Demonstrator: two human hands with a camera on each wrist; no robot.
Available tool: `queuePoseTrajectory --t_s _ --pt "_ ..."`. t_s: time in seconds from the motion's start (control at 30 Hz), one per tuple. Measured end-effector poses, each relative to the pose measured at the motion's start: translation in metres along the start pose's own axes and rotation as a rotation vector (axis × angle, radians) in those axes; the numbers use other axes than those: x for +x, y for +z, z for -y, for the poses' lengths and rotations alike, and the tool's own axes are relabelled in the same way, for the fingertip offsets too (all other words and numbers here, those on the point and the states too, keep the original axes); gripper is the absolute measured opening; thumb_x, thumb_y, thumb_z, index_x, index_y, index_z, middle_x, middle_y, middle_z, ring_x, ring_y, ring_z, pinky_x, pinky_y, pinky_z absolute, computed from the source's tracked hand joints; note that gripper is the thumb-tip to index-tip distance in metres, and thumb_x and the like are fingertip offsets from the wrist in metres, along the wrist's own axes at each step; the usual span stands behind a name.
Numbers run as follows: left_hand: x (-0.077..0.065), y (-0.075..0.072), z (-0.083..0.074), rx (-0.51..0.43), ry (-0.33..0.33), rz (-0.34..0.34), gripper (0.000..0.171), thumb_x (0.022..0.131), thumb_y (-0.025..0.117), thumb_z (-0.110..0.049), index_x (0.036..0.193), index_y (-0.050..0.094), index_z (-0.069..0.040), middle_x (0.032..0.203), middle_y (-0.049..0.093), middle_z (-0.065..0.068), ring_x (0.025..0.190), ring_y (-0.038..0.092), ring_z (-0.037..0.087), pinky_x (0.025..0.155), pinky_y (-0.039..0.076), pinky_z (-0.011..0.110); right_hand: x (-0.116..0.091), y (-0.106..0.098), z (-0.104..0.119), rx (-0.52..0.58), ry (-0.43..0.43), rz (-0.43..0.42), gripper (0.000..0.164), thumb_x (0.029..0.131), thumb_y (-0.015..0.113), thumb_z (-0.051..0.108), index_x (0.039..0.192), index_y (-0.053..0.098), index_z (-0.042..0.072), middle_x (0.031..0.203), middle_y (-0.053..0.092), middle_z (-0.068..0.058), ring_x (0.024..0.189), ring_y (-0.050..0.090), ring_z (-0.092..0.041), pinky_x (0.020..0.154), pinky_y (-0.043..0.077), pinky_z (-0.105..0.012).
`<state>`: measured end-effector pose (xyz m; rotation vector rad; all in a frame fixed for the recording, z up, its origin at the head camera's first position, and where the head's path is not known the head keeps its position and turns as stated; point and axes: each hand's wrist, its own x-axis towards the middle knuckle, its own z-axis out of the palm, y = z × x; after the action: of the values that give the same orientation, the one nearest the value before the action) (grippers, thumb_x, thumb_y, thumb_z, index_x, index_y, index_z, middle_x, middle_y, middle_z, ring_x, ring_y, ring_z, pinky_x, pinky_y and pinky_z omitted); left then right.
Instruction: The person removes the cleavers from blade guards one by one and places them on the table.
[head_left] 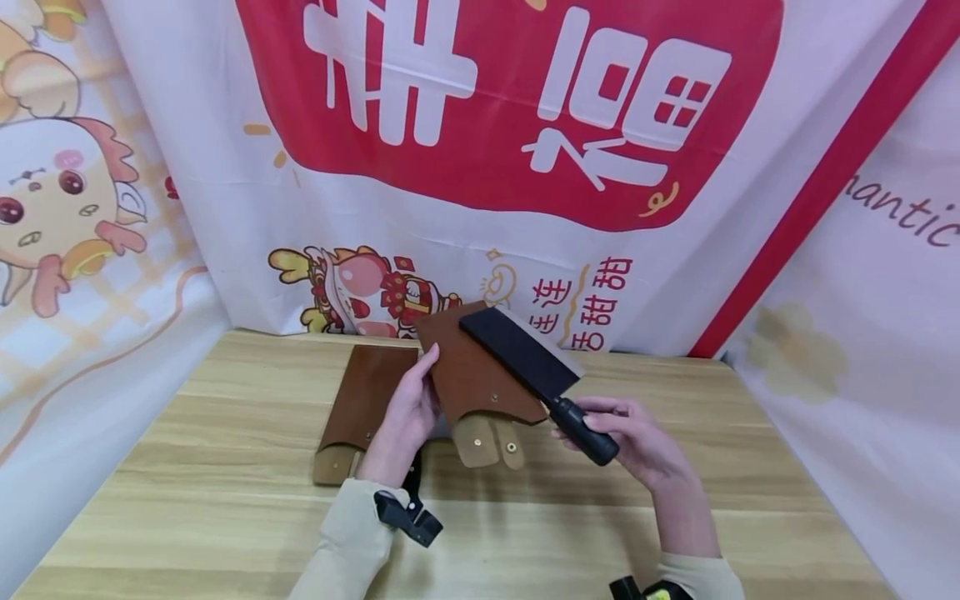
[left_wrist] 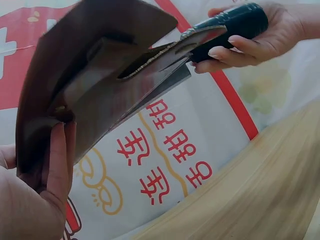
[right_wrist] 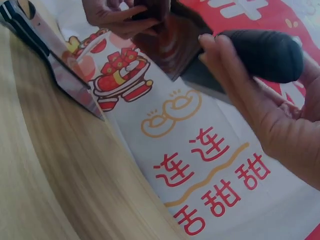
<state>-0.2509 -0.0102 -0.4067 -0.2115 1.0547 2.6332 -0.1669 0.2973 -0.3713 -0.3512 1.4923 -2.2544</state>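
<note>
My left hand [head_left: 412,404] grips a brown leather knife sheath [head_left: 461,362] by its left edge, raised over the table, with its tan snap tabs [head_left: 477,442] towards me. In my right hand [head_left: 637,437] is a cleaver, held by its black handle [head_left: 587,432]. Its dark blade [head_left: 517,350] with a pale edge slants up to the left and overlaps the sheath's face in the head view. A second brown sheath [head_left: 371,387] lies on the table left of my left hand. Another knife [right_wrist: 52,62] with a black handle and shiny blade lies there too, partly hidden by my left arm in the head view.
The wood-grain table [head_left: 525,533] ends at a printed cloth backdrop [head_left: 202,167] behind it, and cloth also hangs at both sides. A black camera strap [head_left: 408,517] sits on my left wrist, close over the table.
</note>
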Motion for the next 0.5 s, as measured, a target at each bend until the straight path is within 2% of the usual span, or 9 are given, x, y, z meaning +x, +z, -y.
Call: queuePoseTrajectory --t_s 0.13,0.33,0.5 --pt "0.000 -0.001 0.005 0.015 0.002 0.008 0.051 0.110 0.051 -0.031 0.155 0.037 -0.012 0.135 0.054 -0.002 0.121 0.050 0.012 0.100 0.038 0.026 0.000 0.002 0.002 -0.034 -0.004 -0.030 0.029 0.101 0.052 -0.005 0.116 0.074 0.007 0.114 0.072 -0.023 0.106 0.073 -0.033 0.096 0.057 -0.041" --pt "0.000 0.000 0.015 0.062 -0.008 0.016 0.030 0.110 0.050 -0.031 0.135 0.050 -0.013 0.106 0.066 -0.008 0.101 0.060 0.009 0.093 0.042 0.026 -0.005 -0.003 0.004 -0.014 -0.043 -0.027 0.035 0.103 0.048 -0.006 0.117 0.076 0.008 0.115 0.073 -0.020 0.107 0.073 -0.031 0.096 0.057 -0.038" --pt "0.000 0.003 0.021 0.164 -0.011 0.013 0.040 0.110 0.049 -0.037 0.137 0.047 -0.007 0.114 0.062 0.002 0.104 0.059 0.016 0.092 0.044 0.033 -0.009 -0.009 0.006 0.007 -0.090 -0.048 0.040 0.103 0.045 -0.008 0.119 0.077 0.010 0.115 0.074 -0.018 0.108 0.073 -0.029 0.096 0.057 -0.035"
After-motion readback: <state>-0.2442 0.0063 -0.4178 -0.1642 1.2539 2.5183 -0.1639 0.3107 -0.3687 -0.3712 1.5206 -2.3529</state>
